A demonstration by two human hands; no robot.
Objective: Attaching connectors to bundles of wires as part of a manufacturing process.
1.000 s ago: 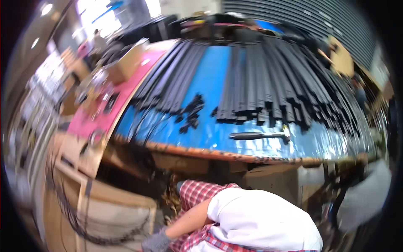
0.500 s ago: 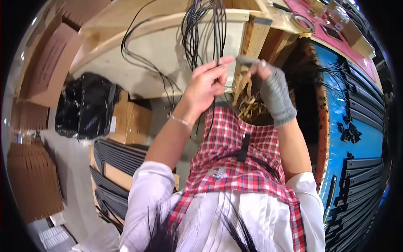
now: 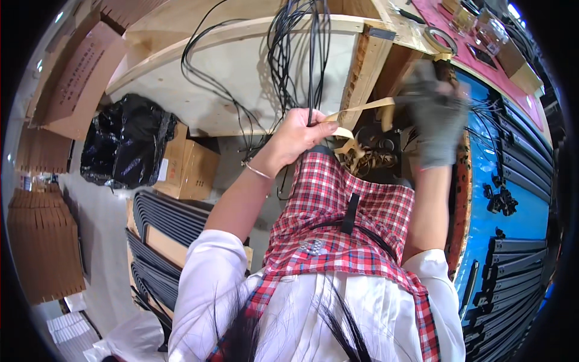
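Note:
My left hand (image 3: pixel 301 134), bare with a thin bracelet at the wrist, is closed around a black cable (image 3: pixel 313 72) that hangs down from the bundle (image 3: pixel 280 54) above. A narrow tan strip (image 3: pixel 368 107), looking like tape, runs from its thumb and fingers toward the right. My right hand (image 3: pixel 435 114), in a grey glove, is beside the right-hand bench, smeared by motion; whether it holds anything does not show. A tangle of tan strips (image 3: pixel 371 160) hangs just below, between my hands.
A wooden crate (image 3: pixel 289 27) stands ahead. On the right, a blue surface (image 3: pixel 482 226) bears dark metal bars, and a pink mat (image 3: pixel 431 21) lies near a tape roll (image 3: pixel 440 41). To the left are a black plastic bag (image 3: pixel 126 142), cardboard boxes (image 3: pixel 199 169) and black curved tubes (image 3: pixel 169 220).
My right hand has moved right, away from my left hand. A tan strip now stretches out from my left hand, which sits slightly lower and still grips the cable.

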